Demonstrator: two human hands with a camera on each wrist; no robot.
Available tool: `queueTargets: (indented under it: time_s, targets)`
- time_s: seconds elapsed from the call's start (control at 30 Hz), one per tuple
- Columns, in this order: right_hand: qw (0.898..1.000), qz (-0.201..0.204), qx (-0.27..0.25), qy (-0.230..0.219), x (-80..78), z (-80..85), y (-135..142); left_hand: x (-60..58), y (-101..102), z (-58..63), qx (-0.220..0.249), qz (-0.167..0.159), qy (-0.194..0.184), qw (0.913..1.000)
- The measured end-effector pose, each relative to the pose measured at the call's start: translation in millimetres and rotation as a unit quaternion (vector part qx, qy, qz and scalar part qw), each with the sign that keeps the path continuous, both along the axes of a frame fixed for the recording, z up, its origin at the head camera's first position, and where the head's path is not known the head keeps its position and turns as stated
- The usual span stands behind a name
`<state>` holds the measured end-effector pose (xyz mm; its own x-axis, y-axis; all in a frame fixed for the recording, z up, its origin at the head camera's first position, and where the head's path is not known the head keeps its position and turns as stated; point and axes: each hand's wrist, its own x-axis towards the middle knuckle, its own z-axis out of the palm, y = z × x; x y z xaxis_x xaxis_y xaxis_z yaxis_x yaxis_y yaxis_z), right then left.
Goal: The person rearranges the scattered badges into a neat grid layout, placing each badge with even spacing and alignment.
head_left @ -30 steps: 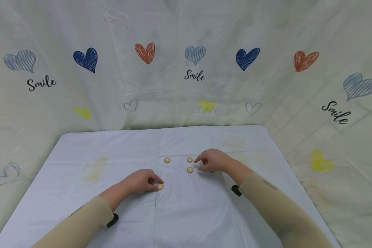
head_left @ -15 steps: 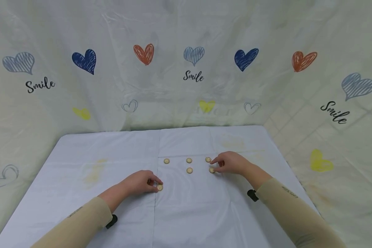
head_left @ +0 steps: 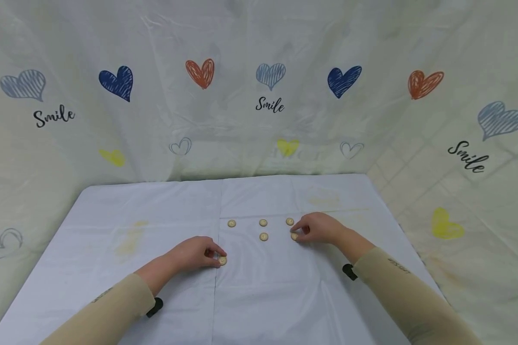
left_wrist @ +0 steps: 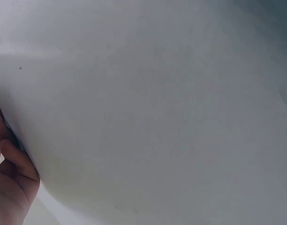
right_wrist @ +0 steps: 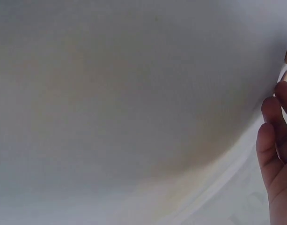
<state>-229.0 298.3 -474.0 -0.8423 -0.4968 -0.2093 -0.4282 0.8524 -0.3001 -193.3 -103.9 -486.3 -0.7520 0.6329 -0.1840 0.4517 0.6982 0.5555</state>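
Small round pale wooden buttons lie on the white cloth in the head view. My left hand (head_left: 198, 252) pinches the nearest button (head_left: 222, 260) between thumb and forefinger, close over the cloth. Farther right, my right hand (head_left: 321, 227) has its forefinger and thumb at either side of another button (head_left: 294, 236), partly covered by the fingertips. Just behind that one lies a back-row button (head_left: 289, 221). In the left wrist view, the left hand's curled fingers (left_wrist: 21, 161) show at the edge; the right hand's fingers (right_wrist: 269, 140) appear at the right edge of its wrist view.
Two more buttons make up the back row, one at its left (head_left: 231, 223) and one in its middle (head_left: 263, 223). Below the middle one sits a further button (head_left: 264, 236). A hanging sheet (head_left: 237, 124) printed with hearts stands behind the cloth-covered table (head_left: 259, 297).
My right hand has moved right, uncovering the rear right button, and its fingers have come together on the button in front of it. The left hand has stayed put on its button.
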Motion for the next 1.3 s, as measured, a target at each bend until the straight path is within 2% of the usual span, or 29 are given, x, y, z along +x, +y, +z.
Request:
queueTargets:
  time_s: [0.27, 0.43, 0.6, 0.7, 0.8, 0.93, 1.13, 1.3]
  targets:
    - [1.0, 0.01, 0.005, 0.007, 0.4, -2.6, 0, 1.0, 5, 0.4, -0.027, -0.008, 0.023, 0.9994]
    - [1.0, 0.023, 0.002, 0.02, 0.3, -4.0, 2, 1.6, 5, -2.0, -0.041, -0.023, 0.051, 0.9976]
    - [1.0, 0.014, -0.001, 0.011, 1.3, -1.3, 1, 1.4, 5, -5.6, -0.04, -0.031, 0.073, 0.9961]
    - [1.0, 0.006, 0.004, 0.005, 1.4, -0.5, 0, 0.6, 3, -6.3, -0.036, -0.03, 0.075, 0.9961]
    - [1.0, -0.001, 0.004, 0.003, 1.3, -0.5, -1, -1.1, 2, -4.1, -0.024, -0.02, 0.06, 0.9977]
    - [1.0, -0.005, 0.0, 0.0, 1.4, -1.6, -1, -7.8, 0, 1.5, -0.006, -0.002, 0.046, 0.9989]
    - [1.0, -0.006, -0.001, -0.004, 1.8, -3.4, 0, -24.1, 2, 10.0, 0.004, 0.007, 0.064, 0.9979]
    - [1.0, -0.005, 0.003, -0.004, 1.5, -3.6, 0, -34.9, 8, 11.3, -0.019, 0.002, 0.066, 0.9976]
